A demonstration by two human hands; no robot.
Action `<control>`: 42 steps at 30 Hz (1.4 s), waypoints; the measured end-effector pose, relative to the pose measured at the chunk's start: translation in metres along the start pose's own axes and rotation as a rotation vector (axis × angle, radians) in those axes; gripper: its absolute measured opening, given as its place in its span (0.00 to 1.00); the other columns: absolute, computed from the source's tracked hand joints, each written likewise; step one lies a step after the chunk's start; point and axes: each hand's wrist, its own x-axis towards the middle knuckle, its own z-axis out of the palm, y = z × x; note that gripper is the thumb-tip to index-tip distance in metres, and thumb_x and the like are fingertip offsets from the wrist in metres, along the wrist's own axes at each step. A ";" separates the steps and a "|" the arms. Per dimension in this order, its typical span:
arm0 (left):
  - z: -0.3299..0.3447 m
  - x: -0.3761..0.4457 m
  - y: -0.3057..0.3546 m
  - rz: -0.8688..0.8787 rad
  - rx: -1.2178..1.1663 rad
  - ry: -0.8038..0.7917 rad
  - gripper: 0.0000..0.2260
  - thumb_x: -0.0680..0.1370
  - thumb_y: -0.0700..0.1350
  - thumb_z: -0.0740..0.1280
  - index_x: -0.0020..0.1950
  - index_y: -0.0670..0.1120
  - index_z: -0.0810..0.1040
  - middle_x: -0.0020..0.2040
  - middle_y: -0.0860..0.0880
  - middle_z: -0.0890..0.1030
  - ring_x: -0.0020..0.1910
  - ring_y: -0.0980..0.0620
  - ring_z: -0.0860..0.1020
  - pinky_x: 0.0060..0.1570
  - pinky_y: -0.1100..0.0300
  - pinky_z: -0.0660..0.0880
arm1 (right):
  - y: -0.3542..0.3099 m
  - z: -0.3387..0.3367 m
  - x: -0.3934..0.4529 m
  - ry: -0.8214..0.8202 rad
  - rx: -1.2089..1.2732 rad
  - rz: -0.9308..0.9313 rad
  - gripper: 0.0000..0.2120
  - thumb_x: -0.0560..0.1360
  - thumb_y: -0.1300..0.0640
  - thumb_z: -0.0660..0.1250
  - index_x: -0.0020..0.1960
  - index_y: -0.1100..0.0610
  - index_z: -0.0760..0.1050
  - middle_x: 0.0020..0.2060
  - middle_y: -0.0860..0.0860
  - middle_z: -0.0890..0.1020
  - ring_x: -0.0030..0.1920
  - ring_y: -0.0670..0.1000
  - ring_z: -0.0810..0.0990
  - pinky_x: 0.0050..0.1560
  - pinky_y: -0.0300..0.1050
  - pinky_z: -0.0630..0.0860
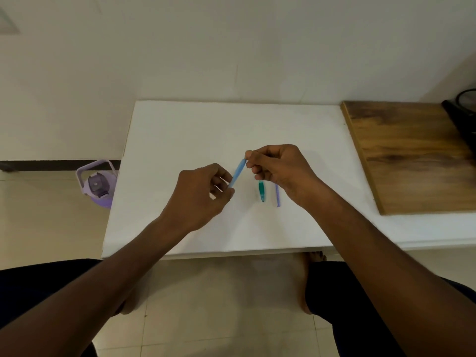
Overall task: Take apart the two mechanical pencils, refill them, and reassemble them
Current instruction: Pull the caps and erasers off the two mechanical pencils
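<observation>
Tilted blue pencil barrel (238, 172) aloft; green piece (261, 191), perhaps a grip, beside purple tube (277, 195).

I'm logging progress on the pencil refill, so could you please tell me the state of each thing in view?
blue pencil barrel: lifted off the table, held at both ends
left hand: grips the barrel's lower end
right hand: pinches the barrel's upper end
green pencil part: lying loose on the white table
purple thin tube: lying beside the green part
purple water bottle: on the floor, lid shut

You sit in a home room: tiled floor (211, 305), plain wall, low white table (180, 140), wooden board (412, 155), purple water bottle (98, 184) beside it
</observation>
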 end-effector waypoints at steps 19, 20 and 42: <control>-0.023 0.003 -0.022 -0.161 -0.045 0.072 0.07 0.82 0.53 0.70 0.48 0.52 0.84 0.40 0.61 0.85 0.36 0.61 0.85 0.43 0.64 0.83 | -0.010 0.037 0.021 -0.012 -0.795 -0.140 0.12 0.73 0.45 0.80 0.42 0.54 0.87 0.33 0.44 0.84 0.34 0.44 0.83 0.48 0.40 0.82; -0.023 0.005 -0.023 -0.174 -0.062 0.078 0.06 0.82 0.53 0.70 0.48 0.53 0.84 0.40 0.61 0.85 0.37 0.62 0.85 0.44 0.63 0.84 | -0.004 0.042 0.021 -0.048 -0.853 -0.104 0.13 0.72 0.45 0.80 0.42 0.54 0.87 0.34 0.45 0.84 0.37 0.45 0.83 0.50 0.43 0.82; -0.016 0.008 -0.019 -0.128 -0.080 0.021 0.06 0.81 0.54 0.70 0.49 0.53 0.82 0.38 0.61 0.84 0.35 0.55 0.86 0.36 0.72 0.80 | -0.008 0.042 0.006 -0.163 -0.034 -0.081 0.03 0.76 0.61 0.74 0.47 0.57 0.88 0.39 0.55 0.88 0.37 0.48 0.84 0.43 0.42 0.83</control>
